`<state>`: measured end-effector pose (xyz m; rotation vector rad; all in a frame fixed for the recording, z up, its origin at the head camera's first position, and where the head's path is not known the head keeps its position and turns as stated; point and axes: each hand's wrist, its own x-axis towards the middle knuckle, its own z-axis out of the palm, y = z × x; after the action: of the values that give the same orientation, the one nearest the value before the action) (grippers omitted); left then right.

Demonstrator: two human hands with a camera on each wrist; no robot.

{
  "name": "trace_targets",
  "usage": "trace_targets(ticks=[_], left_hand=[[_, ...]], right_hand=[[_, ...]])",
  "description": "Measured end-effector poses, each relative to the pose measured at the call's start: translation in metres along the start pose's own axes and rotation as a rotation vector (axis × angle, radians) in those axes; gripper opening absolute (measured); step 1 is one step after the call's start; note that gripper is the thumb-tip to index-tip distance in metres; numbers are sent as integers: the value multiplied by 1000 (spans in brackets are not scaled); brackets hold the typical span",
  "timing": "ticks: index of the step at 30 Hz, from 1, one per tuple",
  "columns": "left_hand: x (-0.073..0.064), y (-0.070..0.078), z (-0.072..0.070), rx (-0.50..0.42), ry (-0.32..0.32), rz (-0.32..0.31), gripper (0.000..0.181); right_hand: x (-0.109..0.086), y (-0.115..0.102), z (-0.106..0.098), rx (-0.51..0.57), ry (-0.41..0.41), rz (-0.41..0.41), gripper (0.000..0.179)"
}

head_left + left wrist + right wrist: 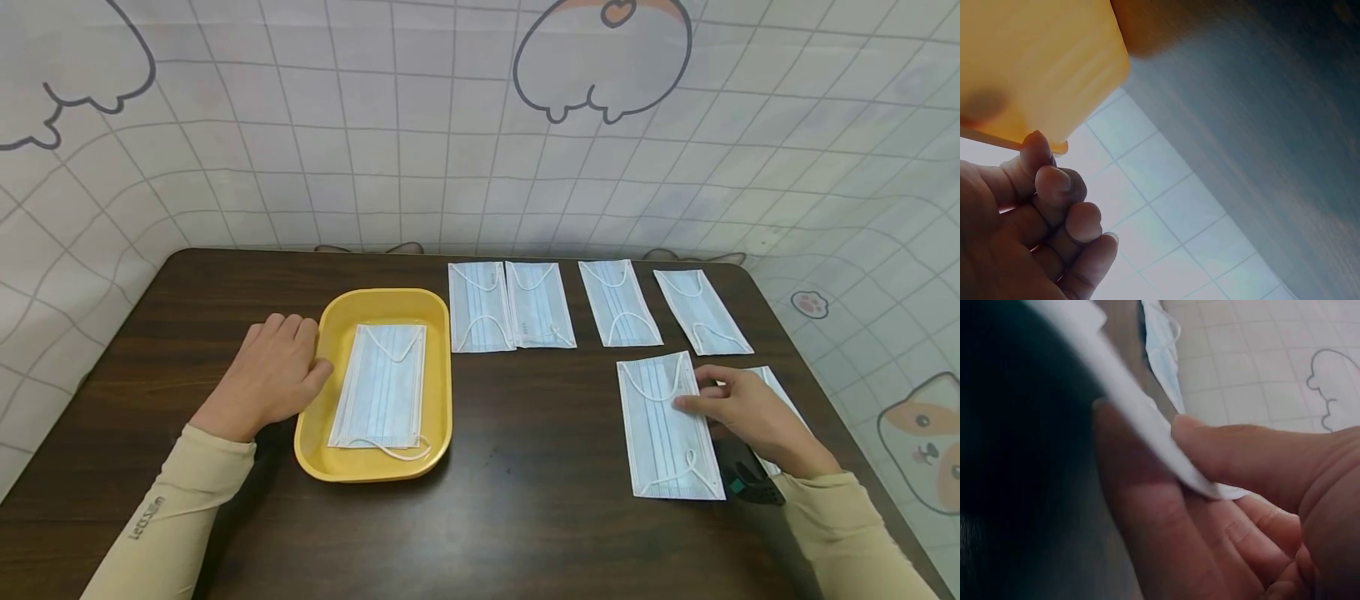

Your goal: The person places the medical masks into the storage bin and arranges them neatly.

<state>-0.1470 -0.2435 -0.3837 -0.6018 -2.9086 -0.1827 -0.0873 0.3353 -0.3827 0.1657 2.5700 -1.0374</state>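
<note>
My left hand [273, 375] grips the left rim of a yellow tray [438, 375], thumb over the edge; the left wrist view shows the fingers curled at the tray's rim [1054, 147]. Inside the tray lies a pale blue face mask [381, 387] with white ear loops. At the right, my right hand [750, 412] pinches the right edge of another face mask [656, 437], held above the table. The right wrist view has that mask's white edge [1141, 428] between thumb and fingers. Partly hidden beneath the right hand is one more mask [778, 392].
Along the table's back edge lie two masks side by side, a left one [478, 308] and a right one [538, 308]. Further right are two more, a mask [618, 304] and a slanted mask [703, 312]. A grid-patterned cloth [420, 150] rises behind the dark wooden table [517, 517].
</note>
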Motion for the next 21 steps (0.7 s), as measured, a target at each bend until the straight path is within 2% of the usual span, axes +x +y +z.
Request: trace_targets(ticks=[7,12,21], left_hand=[[0,-1,0,-3,-2,-1,21],[0,-1,0,1,9,2,20],[0,-1,-1,-2,-7,-7,21]], right_hand=[[-1,-5,-2,69,-45,-28,51],[-4,-12,-4,68,-30,-49,49],[-5,-22,-4,56,-20,-89,45]])
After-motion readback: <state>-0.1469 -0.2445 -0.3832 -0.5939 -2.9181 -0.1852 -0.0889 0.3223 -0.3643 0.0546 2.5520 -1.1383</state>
